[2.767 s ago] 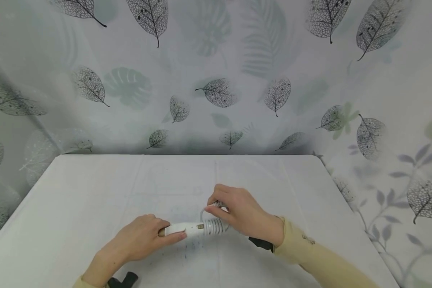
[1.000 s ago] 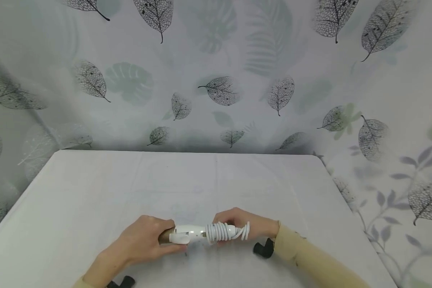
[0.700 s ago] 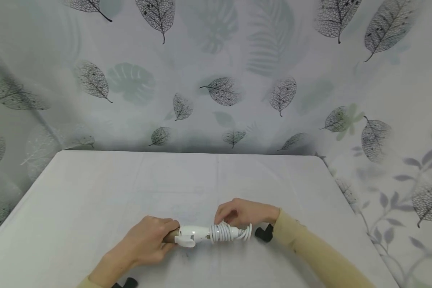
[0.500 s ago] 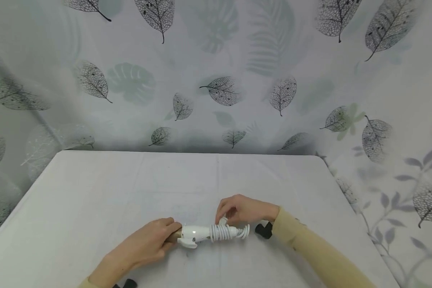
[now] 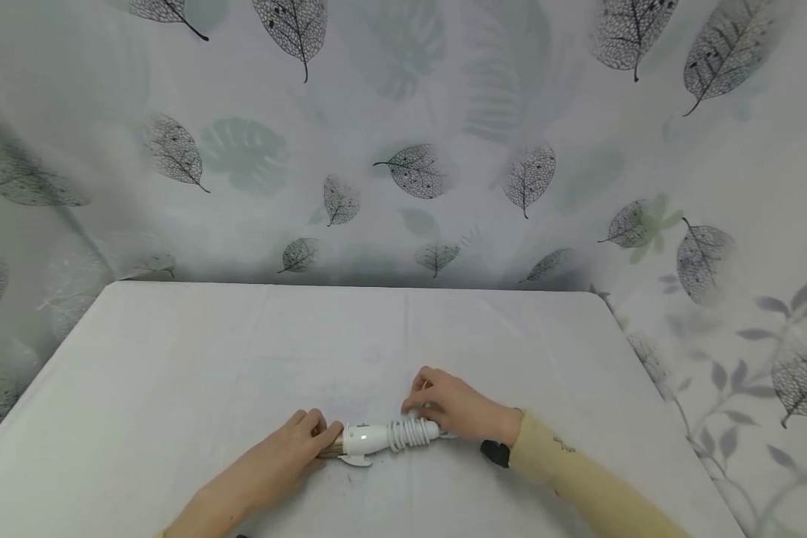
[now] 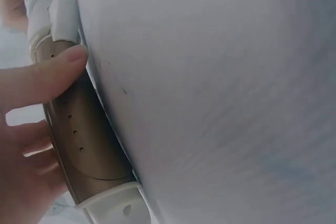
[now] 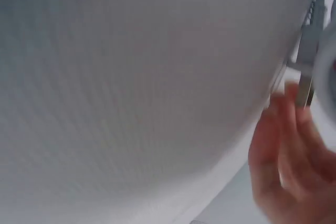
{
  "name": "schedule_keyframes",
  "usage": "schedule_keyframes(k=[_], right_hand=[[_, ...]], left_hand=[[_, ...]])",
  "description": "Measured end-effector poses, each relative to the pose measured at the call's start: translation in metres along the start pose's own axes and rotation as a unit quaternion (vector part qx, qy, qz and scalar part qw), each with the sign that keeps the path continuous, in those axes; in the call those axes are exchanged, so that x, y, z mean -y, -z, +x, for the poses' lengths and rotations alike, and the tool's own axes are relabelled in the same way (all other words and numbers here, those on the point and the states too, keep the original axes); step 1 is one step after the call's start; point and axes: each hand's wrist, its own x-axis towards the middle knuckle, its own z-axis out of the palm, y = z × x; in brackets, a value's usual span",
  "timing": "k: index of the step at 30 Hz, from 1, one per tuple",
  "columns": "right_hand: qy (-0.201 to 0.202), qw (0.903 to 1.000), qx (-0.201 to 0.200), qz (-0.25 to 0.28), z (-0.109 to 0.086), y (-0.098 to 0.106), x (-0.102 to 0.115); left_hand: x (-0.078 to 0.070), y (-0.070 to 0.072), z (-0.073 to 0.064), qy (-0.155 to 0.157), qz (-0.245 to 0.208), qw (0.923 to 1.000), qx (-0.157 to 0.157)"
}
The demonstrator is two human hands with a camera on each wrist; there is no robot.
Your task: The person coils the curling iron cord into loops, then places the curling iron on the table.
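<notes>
A white curling iron [image 5: 366, 439] with a bronze barrel [image 6: 86, 129] lies sideways low over the white table. My left hand [image 5: 292, 452] grips the barrel, thumb across the front and fingers behind, as the left wrist view shows. The white cord [image 5: 409, 433] is wound in several turns round the handle. Beside these turns is my right hand [image 5: 459, 403], fingers loosely bent, nothing visibly gripped. In the right wrist view its blurred fingertips are right at the metal prong of a plug [image 7: 310, 45]. The hand hides the cord's loops at the handle's end.
The white table [image 5: 242, 359] has a raised back edge line close to a leaf-printed curtain [image 5: 376, 224], which also hangs along both sides. A black wrist mount [image 5: 495, 452] sits under the right wrist.
The right hand, earlier holding up a stretch of cord and then reaching in behind the handle, has come up and slightly right. The curling iron has shifted right and turned in the left hand.
</notes>
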Motion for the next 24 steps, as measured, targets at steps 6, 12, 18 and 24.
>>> schedule_keyframes(k=[6,12,18,24], right_hand=[[0.002,0.999,-0.032,-0.031,-0.014,-0.001,0.004],[-0.032,0.9965,-0.075,-0.017,-0.037,0.001,0.01],[-0.075,0.9723,-0.2,-0.095,-0.064,0.003,0.019],[-0.165,0.9254,-0.306,-0.151,-0.093,0.005,0.013]], left_hand=[[-0.003,-0.002,0.002,0.032,0.005,0.9993,0.018],[-0.004,0.001,-0.002,0.041,-0.025,0.9986,0.024],[-0.001,0.018,-0.012,0.147,-0.015,0.9888,-0.019],[0.014,0.032,-0.029,0.232,0.032,0.9658,-0.112]])
